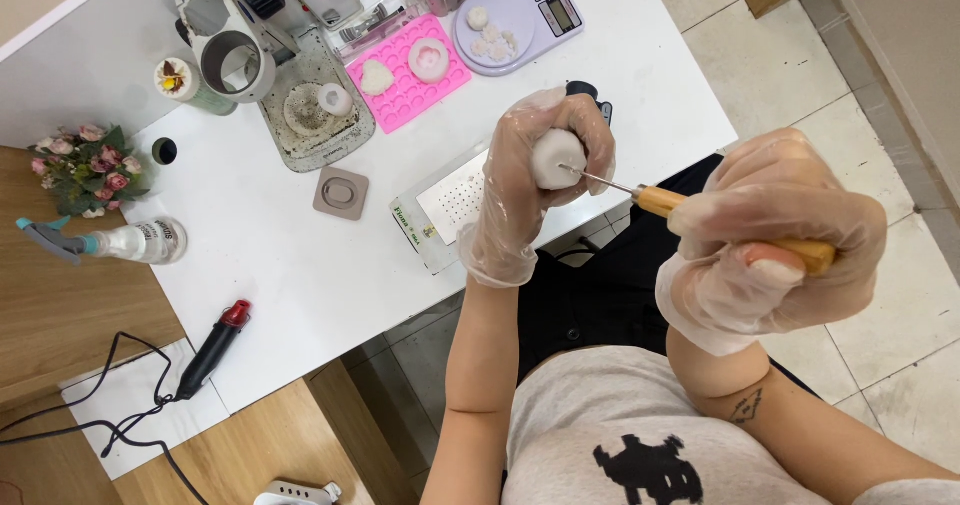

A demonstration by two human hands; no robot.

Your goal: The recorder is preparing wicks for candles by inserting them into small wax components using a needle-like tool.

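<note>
Right hand (775, 240), gloved, is clenched around a wooden-handled awl (690, 210), metal tip touching the white lump (555, 157) at ten o'clock. Left hand (530, 165), gloved, fingers curled tight round that lump, above the table edge. Beneath it lies a clear tray (440, 210). Further out at eleven, a pink mould (415, 80) carries two pale pieces; at twelve, the scale (520, 10) holds small white bits.

A white counter (300, 265) is carrying a pink mould (412, 73) and scale (520, 15) far off, a spray bottle (130, 242) lying left.
</note>
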